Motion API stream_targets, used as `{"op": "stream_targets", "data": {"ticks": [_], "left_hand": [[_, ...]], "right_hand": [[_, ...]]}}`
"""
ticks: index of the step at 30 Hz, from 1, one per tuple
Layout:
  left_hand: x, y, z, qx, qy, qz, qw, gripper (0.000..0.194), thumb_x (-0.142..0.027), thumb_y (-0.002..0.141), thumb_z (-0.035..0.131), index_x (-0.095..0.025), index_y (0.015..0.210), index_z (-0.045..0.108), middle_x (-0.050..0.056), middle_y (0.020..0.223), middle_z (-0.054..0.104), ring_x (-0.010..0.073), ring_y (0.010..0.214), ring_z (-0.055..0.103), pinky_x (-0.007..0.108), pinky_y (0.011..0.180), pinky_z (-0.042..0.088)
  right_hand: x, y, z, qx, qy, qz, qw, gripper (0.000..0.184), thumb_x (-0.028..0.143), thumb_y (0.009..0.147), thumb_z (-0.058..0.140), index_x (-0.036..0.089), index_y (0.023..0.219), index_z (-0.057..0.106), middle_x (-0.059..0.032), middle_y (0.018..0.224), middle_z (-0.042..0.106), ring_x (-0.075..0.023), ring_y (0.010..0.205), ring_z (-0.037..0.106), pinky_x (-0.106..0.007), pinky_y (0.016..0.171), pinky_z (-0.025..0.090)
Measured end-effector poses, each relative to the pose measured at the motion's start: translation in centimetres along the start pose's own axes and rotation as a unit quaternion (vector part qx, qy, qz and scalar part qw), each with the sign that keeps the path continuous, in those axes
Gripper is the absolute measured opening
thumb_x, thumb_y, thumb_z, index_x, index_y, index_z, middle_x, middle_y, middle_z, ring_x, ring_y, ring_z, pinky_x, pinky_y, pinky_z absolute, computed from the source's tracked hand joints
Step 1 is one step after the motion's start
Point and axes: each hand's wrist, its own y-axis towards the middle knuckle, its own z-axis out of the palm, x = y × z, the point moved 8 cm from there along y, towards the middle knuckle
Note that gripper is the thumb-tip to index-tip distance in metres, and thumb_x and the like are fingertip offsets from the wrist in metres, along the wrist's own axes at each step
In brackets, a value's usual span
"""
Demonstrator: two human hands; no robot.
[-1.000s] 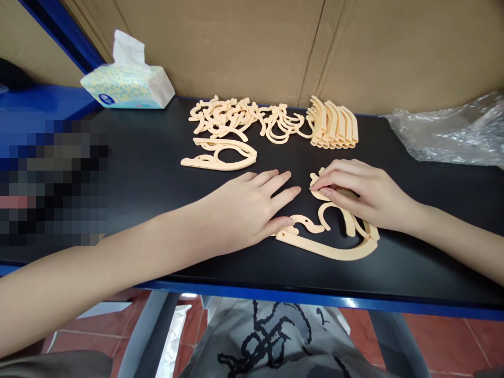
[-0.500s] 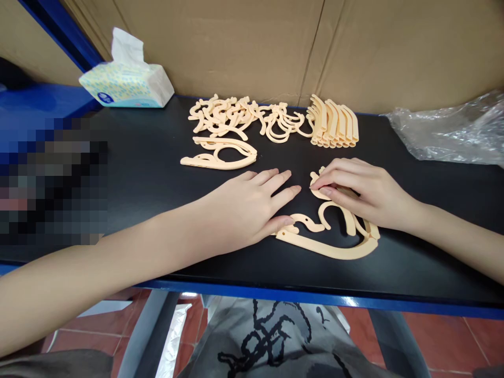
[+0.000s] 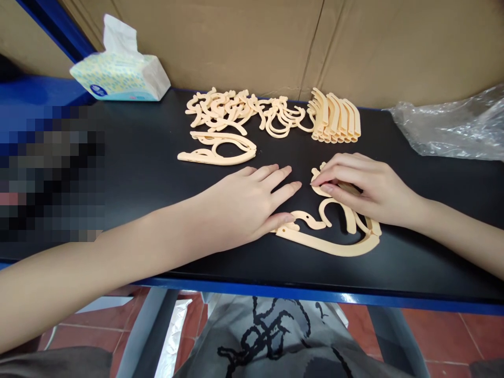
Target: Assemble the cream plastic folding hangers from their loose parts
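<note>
Tabletop (image 3: 137, 157), dark margin (image 3: 252, 270) before blue front edge (image 3: 275, 292), left hand (image 3: 246, 207) spread wide, right hand (image 3: 364, 184) pinching curved cream piece (image 3: 321, 190)

Cream parts, prob. plastic, lower R of ctr in frame. Long curved arm (image 3: 334, 248): flat on its side, small hole at L end, bends up at R end to meet a 2nd arm section (image 3: 375, 227), mostly hidden. Inside the bend: C-shaped hook pc (image 3: 350, 219), opening downward. S-shaped pc (image 3: 313, 221) w/ hole, just L of it. Knobbed pc (image 3: 319, 189) above, partly covered.
</note>
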Motion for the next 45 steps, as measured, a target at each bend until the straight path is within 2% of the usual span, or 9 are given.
{"op": "stream_targets", "data": {"ticks": [18,45], "left_hand": [[0.04,-0.04,0.06,0.005,0.002,-0.002,1.0,0.055,-0.045,0.103,0.027,-0.012,0.146,0.04,0.018,0.151,0.04,0.0332,0.135,0.043,0.047,0.106,0.041],[0.01,0.06,0.04,0.009,0.002,-0.004,1.0,0.055,-0.045,0.103,0.029,-0.012,0.146,0.041,0.017,0.151,0.04,0.033,0.135,0.043,0.047,0.107,0.04]], "right_hand": [[0.06,-0.12,0.1,-0.001,-0.005,-0.013,1.0,0.013,0.019,0.094,0.052,0.019,0.1,0.063,-0.0058,0.092,0.065,-0.0183,0.082,0.06,-0.035,0.074,0.043],[0.14,-0.05,0.07,-0.005,-0.015,-0.016,1.0,0.012,0.02,0.094,0.052,0.02,0.099,0.063,-0.0058,0.091,0.064,-0.0187,0.081,0.06,-0.034,0.073,0.043]]}}
